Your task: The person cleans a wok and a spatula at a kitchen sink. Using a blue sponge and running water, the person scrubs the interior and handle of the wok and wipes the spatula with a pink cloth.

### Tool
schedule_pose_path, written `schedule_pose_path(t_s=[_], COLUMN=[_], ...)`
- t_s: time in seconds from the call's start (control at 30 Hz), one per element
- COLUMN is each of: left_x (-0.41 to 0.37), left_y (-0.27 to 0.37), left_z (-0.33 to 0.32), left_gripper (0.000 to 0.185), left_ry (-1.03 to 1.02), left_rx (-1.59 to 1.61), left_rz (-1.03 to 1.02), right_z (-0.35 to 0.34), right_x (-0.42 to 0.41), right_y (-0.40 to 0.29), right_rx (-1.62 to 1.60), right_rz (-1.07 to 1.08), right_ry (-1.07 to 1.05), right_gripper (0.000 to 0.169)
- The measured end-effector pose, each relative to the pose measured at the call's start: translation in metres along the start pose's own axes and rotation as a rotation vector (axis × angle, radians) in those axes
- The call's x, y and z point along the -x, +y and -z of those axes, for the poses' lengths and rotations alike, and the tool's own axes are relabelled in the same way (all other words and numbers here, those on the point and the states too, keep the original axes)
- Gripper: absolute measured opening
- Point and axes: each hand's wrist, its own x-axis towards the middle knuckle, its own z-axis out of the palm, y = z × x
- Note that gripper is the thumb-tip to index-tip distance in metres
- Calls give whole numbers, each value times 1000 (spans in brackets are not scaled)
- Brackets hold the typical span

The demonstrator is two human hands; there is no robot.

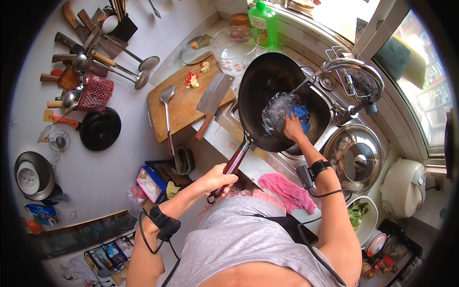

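My left hand (218, 179) is closed around the dark red handle of a large black wok (267, 77), which is tilted over the sink (324, 98). Water runs from the curved chrome faucet (376, 77) into the wok and splashes on its inner wall. My right hand (294, 127) is inside the wok, its fingers pressing a blue cloth (301, 113) against the metal beside the pooled water. Left of the wok, a cleaver (216, 89) and a metal spatula (167, 104) lie on a wooden cutting board (161, 122) with chopped red and pale pieces (192, 79).
A pink towel (287, 192) hangs over the counter's front edge. At the right are a large domed lid (353, 158), a rice cooker (403, 188) and a bowl of greens (373, 215). Behind the wok stand a clear patterned bowl (233, 53) and a green bottle (263, 27).
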Motion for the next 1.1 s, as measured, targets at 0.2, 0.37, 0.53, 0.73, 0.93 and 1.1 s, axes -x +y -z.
schedule_pose_path(t_s=[0.2,0.37,0.53,0.73,0.93,1.1], left_x=[1,1,0,-1,-8,-10], left_y=[9,13,14,21,13,10], left_z=[2,1,8,13,17,20], left_gripper=[22,22,22,22,22,22], left_ry=[4,29,48,46,3,0], left_rx=[-57,-89,-132,-140,-102,-70], left_rz=[1,-8,-10,-4,-21,-14], right_z=[-11,-1,41,25,2,-4], right_x=[5,14,33,35,41,6], right_y=[-39,-91,-150,-117,-39,-13], right_rx=[-332,-811,-1352,-718,-25,55], right_rz=[64,113,201,426,80,-73], right_ry=[-33,-60,-79,8,-19,211], right_gripper=[53,52,56,55,63,56])
